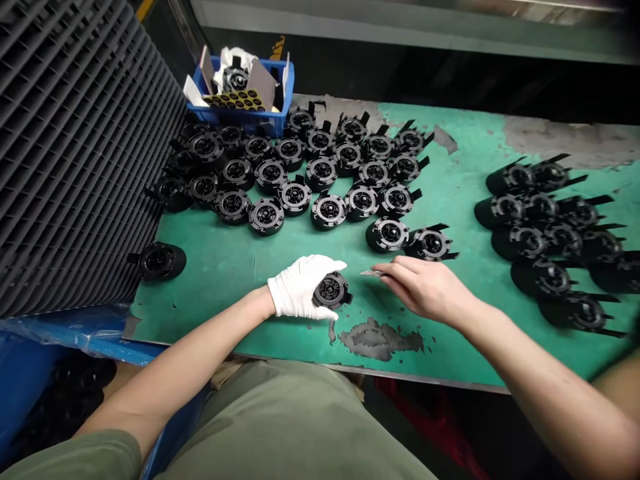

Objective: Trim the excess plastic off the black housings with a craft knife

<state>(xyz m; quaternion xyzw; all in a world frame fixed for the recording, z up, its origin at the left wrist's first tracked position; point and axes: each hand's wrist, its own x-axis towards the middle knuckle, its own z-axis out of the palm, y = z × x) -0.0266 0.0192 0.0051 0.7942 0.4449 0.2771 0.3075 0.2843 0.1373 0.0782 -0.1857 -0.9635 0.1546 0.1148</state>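
Note:
My left hand (299,288), in a white glove, is wrapped round the side of a black round plastic part (331,291). Its ringed face points up, and a small tab sticks out on the right. Just to the right, my bare right hand (417,285) pinches a small pointed metal blade (371,273), whose tip points left at the part without touching it. The blade's handle is hidden in my fingers. Beyond my right hand stand two similar black parts, one a black cylinder (387,235) with a ringed top.
Several like parts (329,211) crowd the green mat (225,267); another group (525,241) stands at the right. A lone part (161,261) is at the left, beside stacked black grids (85,153). A blue bin (260,123) stands behind. Blurred skin shows at the right edge.

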